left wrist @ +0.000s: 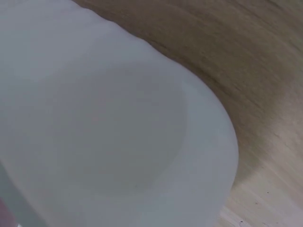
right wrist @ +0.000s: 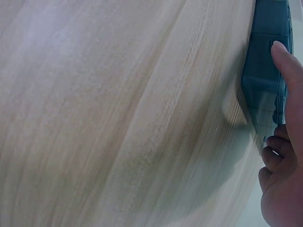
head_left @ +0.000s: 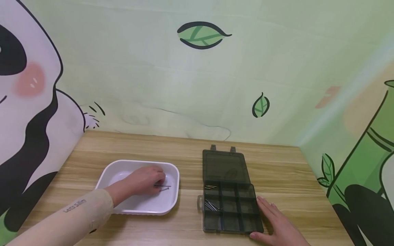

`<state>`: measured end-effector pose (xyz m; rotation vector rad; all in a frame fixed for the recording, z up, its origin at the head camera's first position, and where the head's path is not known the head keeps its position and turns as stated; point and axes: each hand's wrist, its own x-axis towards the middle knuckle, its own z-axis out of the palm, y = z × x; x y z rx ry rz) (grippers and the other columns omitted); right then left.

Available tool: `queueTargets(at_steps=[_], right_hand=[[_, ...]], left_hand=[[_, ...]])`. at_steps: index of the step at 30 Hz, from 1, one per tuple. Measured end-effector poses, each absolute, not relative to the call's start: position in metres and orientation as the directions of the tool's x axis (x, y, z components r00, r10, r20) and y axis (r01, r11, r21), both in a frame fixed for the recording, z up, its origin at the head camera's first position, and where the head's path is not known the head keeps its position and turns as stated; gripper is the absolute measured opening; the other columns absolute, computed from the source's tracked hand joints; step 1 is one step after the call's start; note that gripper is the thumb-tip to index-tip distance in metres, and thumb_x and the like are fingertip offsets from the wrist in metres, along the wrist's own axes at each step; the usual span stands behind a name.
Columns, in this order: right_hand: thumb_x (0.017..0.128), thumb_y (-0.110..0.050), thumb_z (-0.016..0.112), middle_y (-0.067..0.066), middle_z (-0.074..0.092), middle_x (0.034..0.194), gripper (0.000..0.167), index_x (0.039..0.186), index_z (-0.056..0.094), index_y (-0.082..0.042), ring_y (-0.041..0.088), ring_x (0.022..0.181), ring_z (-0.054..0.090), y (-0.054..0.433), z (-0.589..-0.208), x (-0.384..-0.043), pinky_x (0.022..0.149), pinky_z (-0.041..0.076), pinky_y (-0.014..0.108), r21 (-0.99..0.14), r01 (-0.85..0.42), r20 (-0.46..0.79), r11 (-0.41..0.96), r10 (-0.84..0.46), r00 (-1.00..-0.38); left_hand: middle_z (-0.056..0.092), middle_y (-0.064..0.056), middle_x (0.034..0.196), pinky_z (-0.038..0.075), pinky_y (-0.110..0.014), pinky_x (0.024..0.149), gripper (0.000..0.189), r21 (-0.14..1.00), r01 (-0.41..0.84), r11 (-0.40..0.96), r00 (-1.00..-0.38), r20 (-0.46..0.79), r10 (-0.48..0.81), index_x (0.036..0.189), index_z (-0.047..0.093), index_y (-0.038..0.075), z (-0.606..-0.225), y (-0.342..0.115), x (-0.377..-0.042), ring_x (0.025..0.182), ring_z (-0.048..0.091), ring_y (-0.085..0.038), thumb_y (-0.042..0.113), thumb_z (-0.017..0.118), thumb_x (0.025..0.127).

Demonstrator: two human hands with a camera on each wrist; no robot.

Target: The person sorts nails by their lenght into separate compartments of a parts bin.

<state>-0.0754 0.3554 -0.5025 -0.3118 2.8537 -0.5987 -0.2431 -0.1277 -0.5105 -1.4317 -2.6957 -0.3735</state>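
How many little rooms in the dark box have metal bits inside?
2 that I can see: the far left compartment holds brass-coloured pieces, the middle left compartment silvery pieces. Small bits elsewhere may be hidden.

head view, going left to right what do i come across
Panda picture on the wall → white tray → dark compartment box with its lid open → right hand → green bamboo picture.

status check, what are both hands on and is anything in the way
Left hand in white tray, at thin metal fasteners, grip unclear. Right hand touching right side of divided box. Lid open, no obstruction visible.
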Motion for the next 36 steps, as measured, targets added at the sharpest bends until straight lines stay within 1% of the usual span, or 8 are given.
queueTargets(at_steps=[6, 11, 21, 24, 29, 36], right_hand=[[0.084, -0.075, 0.074, 0.017, 0.037, 0.17, 0.115, 0.166, 0.035, -0.005, 0.047, 0.152, 0.04, 0.355, -0.502, -0.076, 0.119, 0.034, 0.062, -0.413, -0.154, -0.167, 0.897, -0.241, -0.956], [0.083, -0.076, 0.074, 0.017, 0.038, 0.17, 0.115, 0.166, 0.036, -0.005, 0.048, 0.152, 0.039, 0.355, -0.503, -0.077, 0.119, 0.034, 0.063, -0.411, -0.15, -0.177, 0.899, -0.24, -0.954], [0.084, -0.072, 0.077, 0.02, 0.037, 0.169, 0.114, 0.165, 0.036, -0.003, 0.053, 0.15, 0.039, 0.355, -0.502, -0.077, 0.116, 0.036, 0.066, -0.425, -0.157, -0.171, 0.891, -0.25, -0.953], [0.083, -0.072, 0.077, 0.02, 0.038, 0.169, 0.114, 0.165, 0.036, -0.003, 0.053, 0.15, 0.039, 0.355, -0.502, -0.077, 0.115, 0.037, 0.067, -0.424, -0.157, -0.171, 0.892, -0.248, -0.954], [0.083, -0.073, 0.076, 0.02, 0.038, 0.169, 0.114, 0.165, 0.036, -0.003, 0.051, 0.15, 0.04, 0.355, -0.501, -0.077, 0.117, 0.036, 0.066, -0.42, -0.158, -0.17, 0.894, -0.248, -0.954], [0.084, -0.072, 0.076, 0.02, 0.037, 0.169, 0.113, 0.165, 0.036, -0.003, 0.052, 0.15, 0.039, 0.355, -0.501, -0.076, 0.116, 0.036, 0.067, -0.431, -0.157, -0.168, 0.889, -0.25, -0.954]], left_hand=[[0.044, 0.013, 0.072, 0.039, -0.023, 0.06, 0.028, 0.181, 0.827, 0.532, -0.559, 0.173, 0.811, 0.072, 0.057, 0.021, -0.513, -0.127, -0.243, 0.066, 0.041, -0.005, 0.004, 0.079, 0.071], [0.044, 0.012, 0.071, 0.039, -0.023, 0.06, 0.027, 0.172, 0.821, 0.544, -0.568, 0.155, 0.808, 0.071, 0.055, 0.02, -0.51, -0.13, -0.242, 0.065, 0.041, -0.006, 0.004, 0.077, 0.072], [0.044, 0.012, 0.071, 0.038, -0.023, 0.059, 0.029, 0.174, 0.81, 0.56, -0.583, 0.135, 0.801, 0.071, 0.054, 0.02, -0.488, -0.137, -0.238, 0.063, 0.04, -0.005, 0.003, 0.077, 0.071], [0.045, 0.012, 0.071, 0.039, -0.023, 0.058, 0.029, 0.171, 0.818, 0.548, -0.571, 0.142, 0.808, 0.072, 0.054, 0.02, -0.477, -0.136, -0.237, 0.063, 0.041, -0.005, 0.002, 0.077, 0.071], [0.047, 0.011, 0.072, 0.04, -0.023, 0.059, 0.029, 0.154, 0.834, 0.529, -0.55, 0.152, 0.822, 0.074, 0.055, 0.02, -0.46, -0.13, -0.235, 0.065, 0.043, -0.006, 0.0, 0.076, 0.074], [0.045, 0.01, 0.072, 0.037, -0.022, 0.057, 0.027, 0.12, 0.866, 0.485, -0.5, 0.195, 0.844, 0.073, 0.053, 0.019, -0.442, -0.114, -0.235, 0.065, 0.043, -0.006, -0.001, 0.071, 0.072]])
